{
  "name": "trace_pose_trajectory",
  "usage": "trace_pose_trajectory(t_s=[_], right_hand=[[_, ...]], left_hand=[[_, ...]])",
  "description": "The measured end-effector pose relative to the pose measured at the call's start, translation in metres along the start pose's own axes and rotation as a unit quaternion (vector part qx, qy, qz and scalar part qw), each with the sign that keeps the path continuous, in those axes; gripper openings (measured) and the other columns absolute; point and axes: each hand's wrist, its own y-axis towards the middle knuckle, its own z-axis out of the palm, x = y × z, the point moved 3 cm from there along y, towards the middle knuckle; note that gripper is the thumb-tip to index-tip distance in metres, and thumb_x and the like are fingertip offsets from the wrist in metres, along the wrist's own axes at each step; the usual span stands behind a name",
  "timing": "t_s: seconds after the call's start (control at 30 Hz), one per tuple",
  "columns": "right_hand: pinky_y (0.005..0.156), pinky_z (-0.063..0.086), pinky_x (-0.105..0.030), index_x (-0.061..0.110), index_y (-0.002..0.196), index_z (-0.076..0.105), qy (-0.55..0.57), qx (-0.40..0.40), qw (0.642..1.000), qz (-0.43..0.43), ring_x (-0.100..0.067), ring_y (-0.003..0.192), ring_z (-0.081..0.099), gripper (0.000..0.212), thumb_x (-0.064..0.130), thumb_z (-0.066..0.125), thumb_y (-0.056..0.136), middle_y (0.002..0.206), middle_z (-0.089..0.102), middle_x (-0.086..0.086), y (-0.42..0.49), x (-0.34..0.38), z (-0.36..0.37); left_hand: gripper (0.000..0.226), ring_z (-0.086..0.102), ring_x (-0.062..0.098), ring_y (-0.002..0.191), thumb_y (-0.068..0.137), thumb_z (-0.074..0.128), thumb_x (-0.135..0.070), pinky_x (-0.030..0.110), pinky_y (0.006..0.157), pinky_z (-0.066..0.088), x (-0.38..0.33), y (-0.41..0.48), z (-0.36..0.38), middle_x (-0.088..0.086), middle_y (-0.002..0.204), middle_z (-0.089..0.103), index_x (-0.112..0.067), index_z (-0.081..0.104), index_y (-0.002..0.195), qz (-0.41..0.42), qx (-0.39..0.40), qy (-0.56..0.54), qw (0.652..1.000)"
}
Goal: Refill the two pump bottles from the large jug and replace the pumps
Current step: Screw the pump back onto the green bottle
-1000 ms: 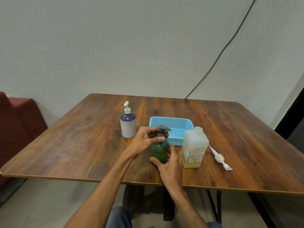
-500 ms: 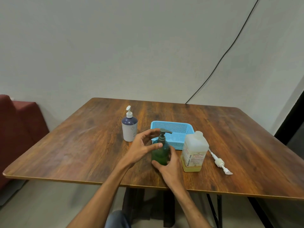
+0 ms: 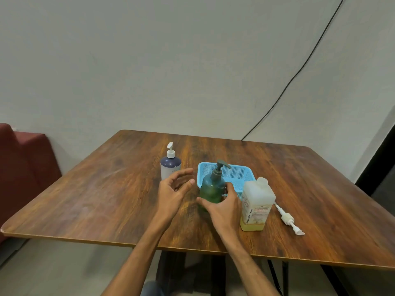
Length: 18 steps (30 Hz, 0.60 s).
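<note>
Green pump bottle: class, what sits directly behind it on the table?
A blue mesh basket sits behind the green pump bottle. Its near left wall is covered by the bottle and the right hand.

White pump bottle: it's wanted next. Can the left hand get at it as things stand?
Probably yes. The left hand is open, holds nothing and hovers in front of the white pump bottle, with nothing between them. The right hand holds the green bottle, off to the side.

two pump bottles: green bottle (image 3: 210, 189), white bottle (image 3: 170, 168). one jug (image 3: 257, 204), one loose pump (image 3: 287, 218), one blue basket (image 3: 240, 174). two hands: left hand (image 3: 173, 193), right hand (image 3: 224, 207). possibly one red seat (image 3: 21, 167).
</note>
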Motion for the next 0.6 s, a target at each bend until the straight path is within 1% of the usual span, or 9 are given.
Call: trace_pose_trajectory(t_s=[0.07,0.17,0.23,0.43,0.6], right_hand=[[0.092,0.054,-0.033,0.026,0.128,0.052,-0.001,-0.026,1.0,-0.011,-0.011,0.108,0.059,0.084,0.052,0.091,0.058,0.118,0.059,0.011,0.01,0.013,0.002],[0.087,0.045,-0.026,0.022,0.126,0.051,-0.016,-0.044,0.999,-0.016,-0.008,0.104,0.054,0.08,0.047,0.092,0.061,0.112,0.054,0.012,0.031,0.029,0.005],[0.084,0.042,-0.026,0.022,0.123,0.051,-0.034,-0.058,0.998,-0.017,-0.01,0.1,0.052,0.079,0.047,0.092,0.061,0.11,0.055,0.011,0.046,0.036,0.01],[0.085,0.049,-0.036,0.018,0.124,0.049,-0.077,-0.08,0.994,0.005,-0.02,0.104,0.057,0.08,0.044,0.091,0.062,0.114,0.06,0.0,0.084,0.031,0.032],[0.083,0.051,-0.039,0.013,0.127,0.046,-0.134,-0.06,0.989,0.026,-0.025,0.106,0.059,0.085,0.039,0.094,0.061,0.119,0.06,-0.006,0.102,0.016,0.048]], left_hand=[[0.026,0.069,0.013,0.106,0.088,0.07,-0.007,0.036,0.096,0.056,0.001,0.003,-0.003,-0.001,0.112,0.074,-0.011,0.07,0.114,0.001,-0.018,0.0,1.0],[0.026,0.069,0.013,0.107,0.088,0.071,-0.01,0.038,0.096,0.055,0.003,0.008,-0.005,-0.004,0.114,0.073,-0.015,0.07,0.114,-0.003,-0.032,0.003,0.999],[0.026,0.069,0.013,0.107,0.088,0.071,-0.011,0.037,0.096,0.055,0.005,0.009,-0.006,-0.005,0.114,0.073,-0.015,0.071,0.113,-0.003,-0.04,0.002,0.999],[0.024,0.07,0.01,0.102,0.088,0.071,-0.006,0.032,0.094,0.057,0.011,0.009,-0.008,-0.004,0.112,0.073,-0.012,0.071,0.11,-0.013,-0.048,-0.007,0.999],[0.023,0.072,0.014,0.101,0.088,0.071,-0.007,0.035,0.092,0.057,0.019,0.011,-0.01,-0.006,0.112,0.074,-0.015,0.071,0.11,-0.026,-0.038,-0.012,0.999]])
